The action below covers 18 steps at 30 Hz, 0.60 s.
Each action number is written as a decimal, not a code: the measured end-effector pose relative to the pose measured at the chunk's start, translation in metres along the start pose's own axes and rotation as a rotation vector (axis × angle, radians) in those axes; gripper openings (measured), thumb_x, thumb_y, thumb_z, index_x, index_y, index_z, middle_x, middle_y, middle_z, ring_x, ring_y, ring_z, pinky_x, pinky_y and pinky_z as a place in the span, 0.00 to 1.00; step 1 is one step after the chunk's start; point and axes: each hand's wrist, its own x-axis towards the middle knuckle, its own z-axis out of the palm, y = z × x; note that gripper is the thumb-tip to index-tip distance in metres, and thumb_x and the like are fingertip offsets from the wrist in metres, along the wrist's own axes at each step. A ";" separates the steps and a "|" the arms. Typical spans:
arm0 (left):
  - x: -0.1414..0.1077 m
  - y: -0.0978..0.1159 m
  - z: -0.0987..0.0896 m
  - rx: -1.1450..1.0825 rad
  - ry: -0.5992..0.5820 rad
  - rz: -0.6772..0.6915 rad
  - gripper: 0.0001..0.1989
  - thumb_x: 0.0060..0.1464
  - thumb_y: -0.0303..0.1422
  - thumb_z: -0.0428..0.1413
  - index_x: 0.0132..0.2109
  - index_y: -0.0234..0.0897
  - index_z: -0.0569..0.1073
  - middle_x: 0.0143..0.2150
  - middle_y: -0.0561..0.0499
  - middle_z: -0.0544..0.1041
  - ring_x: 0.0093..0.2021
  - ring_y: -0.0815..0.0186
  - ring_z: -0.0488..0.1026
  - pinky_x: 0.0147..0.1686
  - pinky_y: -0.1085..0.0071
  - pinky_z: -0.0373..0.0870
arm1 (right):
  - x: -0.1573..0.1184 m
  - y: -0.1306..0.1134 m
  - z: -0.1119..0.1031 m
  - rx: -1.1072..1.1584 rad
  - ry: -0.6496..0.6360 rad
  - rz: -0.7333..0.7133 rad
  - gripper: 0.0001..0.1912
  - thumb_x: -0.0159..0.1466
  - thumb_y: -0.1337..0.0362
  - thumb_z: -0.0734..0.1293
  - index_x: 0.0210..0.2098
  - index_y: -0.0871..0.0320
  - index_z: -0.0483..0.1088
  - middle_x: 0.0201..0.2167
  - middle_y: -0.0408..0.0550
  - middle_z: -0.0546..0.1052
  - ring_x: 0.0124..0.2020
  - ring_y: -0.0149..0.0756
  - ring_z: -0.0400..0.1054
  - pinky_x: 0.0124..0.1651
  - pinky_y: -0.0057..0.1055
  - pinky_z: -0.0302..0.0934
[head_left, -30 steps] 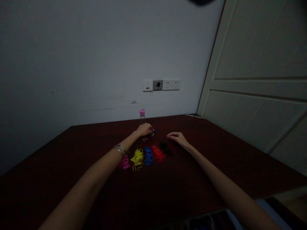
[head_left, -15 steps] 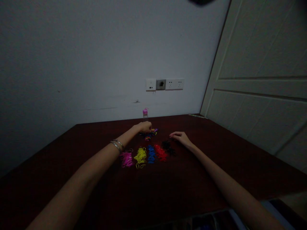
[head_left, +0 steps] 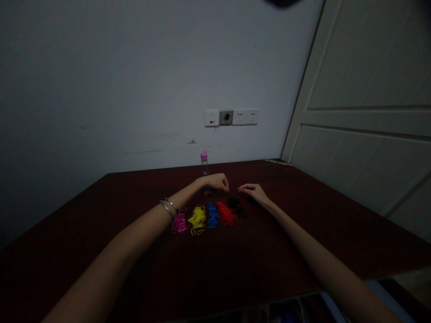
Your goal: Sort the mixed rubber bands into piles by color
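Note:
My left hand (head_left: 217, 181), with bracelets at the wrist, is closed with its fingers curled down, over the right side of a mixed-colour pile of small rubber bands (head_left: 208, 192). What its fingertips hold, if anything, is hidden. To its right, a small gap away, my right hand (head_left: 255, 193) has thumb and fingers pressed together, just above the black rubber bands (head_left: 236, 206); I cannot make out anything in that pinch. Nearer to me lie sorted piles of red rubber bands (head_left: 225, 213), blue rubber bands (head_left: 213, 215), yellow rubber bands (head_left: 198, 218) and pink rubber bands (head_left: 180, 223), the pink ones partly behind my left wrist.
A small clear bottle with a pink cap (head_left: 204, 163) stands behind my left hand, near the wall. The dark red table (head_left: 188, 273) reaches to the wall, which carries sockets (head_left: 232, 117). On the right is a pale panelled door (head_left: 363, 116).
My left hand has moved right from the mixed pile toward my right hand, uncovering the lower part of the bottle. My right hand has stayed nearly in place.

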 end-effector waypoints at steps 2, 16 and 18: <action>0.003 0.007 0.008 -0.045 -0.027 0.028 0.09 0.42 0.28 0.57 0.32 0.32 0.80 0.23 0.53 0.75 0.24 0.72 0.67 0.27 0.78 0.61 | 0.001 0.001 0.000 0.000 0.003 -0.004 0.13 0.47 0.58 0.67 0.28 0.59 0.76 0.28 0.47 0.78 0.29 0.35 0.69 0.31 0.28 0.60; -0.006 -0.053 0.011 -0.202 0.229 -0.111 0.14 0.48 0.35 0.53 0.34 0.30 0.79 0.20 0.53 0.71 0.21 0.73 0.63 0.22 0.77 0.59 | 0.000 -0.001 0.000 0.005 -0.003 0.005 0.12 0.46 0.59 0.68 0.27 0.59 0.76 0.28 0.48 0.78 0.29 0.34 0.69 0.33 0.29 0.61; -0.018 -0.079 0.003 -0.244 0.415 -0.225 0.15 0.48 0.36 0.52 0.36 0.30 0.79 0.22 0.52 0.72 0.22 0.72 0.65 0.23 0.77 0.61 | 0.000 0.000 0.000 -0.004 -0.006 0.003 0.12 0.47 0.59 0.67 0.27 0.59 0.76 0.28 0.48 0.78 0.29 0.35 0.69 0.33 0.30 0.61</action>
